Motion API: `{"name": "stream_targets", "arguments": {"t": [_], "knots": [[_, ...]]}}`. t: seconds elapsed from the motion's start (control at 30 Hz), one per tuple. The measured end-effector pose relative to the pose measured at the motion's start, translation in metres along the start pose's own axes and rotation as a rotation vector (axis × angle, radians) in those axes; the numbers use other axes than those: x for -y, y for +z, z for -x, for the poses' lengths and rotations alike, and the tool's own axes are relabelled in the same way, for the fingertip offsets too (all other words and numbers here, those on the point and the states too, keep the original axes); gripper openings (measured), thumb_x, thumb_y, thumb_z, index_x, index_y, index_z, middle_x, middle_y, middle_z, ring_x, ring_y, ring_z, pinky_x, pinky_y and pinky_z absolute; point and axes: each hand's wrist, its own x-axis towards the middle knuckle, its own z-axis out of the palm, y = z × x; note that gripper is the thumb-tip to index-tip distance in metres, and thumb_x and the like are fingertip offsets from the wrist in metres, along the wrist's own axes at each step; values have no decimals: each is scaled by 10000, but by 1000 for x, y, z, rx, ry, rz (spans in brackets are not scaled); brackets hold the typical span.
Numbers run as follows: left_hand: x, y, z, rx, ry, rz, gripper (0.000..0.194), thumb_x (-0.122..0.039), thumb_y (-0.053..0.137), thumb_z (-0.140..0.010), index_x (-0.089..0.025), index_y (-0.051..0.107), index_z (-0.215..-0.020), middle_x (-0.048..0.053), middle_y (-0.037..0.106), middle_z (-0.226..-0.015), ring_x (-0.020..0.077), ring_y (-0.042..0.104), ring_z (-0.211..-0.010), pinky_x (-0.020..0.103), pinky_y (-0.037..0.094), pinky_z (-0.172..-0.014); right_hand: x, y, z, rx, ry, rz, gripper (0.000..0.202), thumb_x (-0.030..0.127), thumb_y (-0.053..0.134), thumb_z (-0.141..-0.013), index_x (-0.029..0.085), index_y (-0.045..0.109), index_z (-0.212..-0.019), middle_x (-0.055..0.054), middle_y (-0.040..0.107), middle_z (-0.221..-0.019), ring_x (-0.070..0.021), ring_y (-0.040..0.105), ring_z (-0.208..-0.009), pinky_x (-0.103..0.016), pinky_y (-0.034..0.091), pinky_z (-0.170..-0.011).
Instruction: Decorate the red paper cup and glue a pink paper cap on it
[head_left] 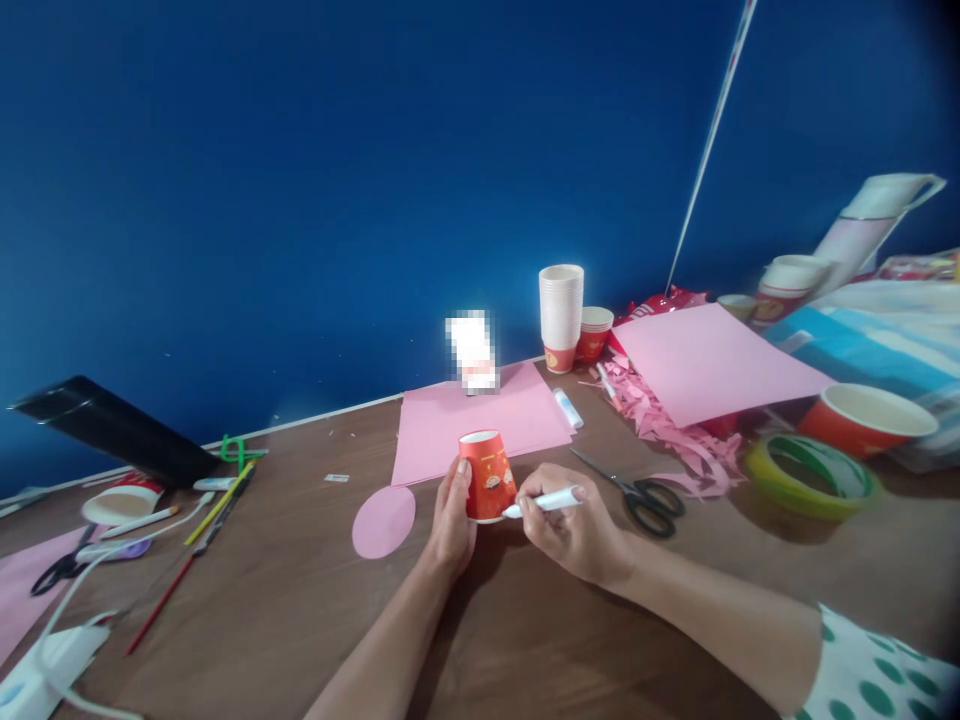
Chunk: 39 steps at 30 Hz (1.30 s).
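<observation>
My left hand (452,520) is wrapped around a red paper cup (489,478) with printed pictures, its wider end facing down. Between the fingers of my right hand (577,530) is a white marker (555,501), whose tip points left at the cup's lower right edge. Whether the tip touches the cup, I cannot tell. A pink paper oval (384,522) lies left of the cup, and pink paper sheets (435,425) lie behind it. Black-handled scissors (651,505) rest to the right of my right hand.
Stacked paper cups (561,315), a glue stick (568,408) and pink paper shreds (645,400) stand or lie behind. At right are a green tape roll (810,475) and another cup (866,420). A black bottle-like object (127,430), brushes (187,560) and a power strip (52,670) are at left.
</observation>
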Motion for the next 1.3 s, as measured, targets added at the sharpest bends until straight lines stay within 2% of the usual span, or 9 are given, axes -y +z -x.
{"name": "stream_targets", "arguments": {"t": [0.1,0.27,0.5,0.83,1.3], "knots": [[2,-1,0,0,-1,-40,325,-478,574,-807,-161,606,-873,22,630,-782,145,572,-704,269,444,-688,0,0,1,12,-28,20,189,176,404,-884,199,468,-708,-12,555,-619,-143,482,-586,-279,388,-592],[1,-1,1,29,-35,-69,321,-467,566,-820,-188,601,-976,16,640,-809,141,584,-707,273,449,-693,-2,0,0,-5,6,-5,185,182,420,-885,201,473,-709,-9,556,-626,-139,495,-591,-267,399,-585],[3,-2,1,48,-28,-64,305,-453,554,-834,-191,608,-981,23,657,-837,153,606,-738,294,463,-727,-4,0,0,-76,-28,-14,164,159,439,-880,207,464,-725,2,584,-645,-133,534,-611,-260,422,-618],[3,-2,1,43,-39,-56,341,-459,579,-813,-175,605,-1001,43,669,-845,171,620,-751,311,477,-743,-3,-1,-1,-109,18,-26,146,161,459,-886,201,500,-752,-1,583,-658,-128,551,-589,-253,434,-579],[1,-1,1,32,-39,-26,319,-457,584,-811,-167,617,-939,30,658,-821,154,606,-739,287,458,-731,-3,-1,-1,-70,34,-29,168,186,451,-886,197,514,-730,-8,571,-643,-135,539,-593,-254,426,-588]]}}
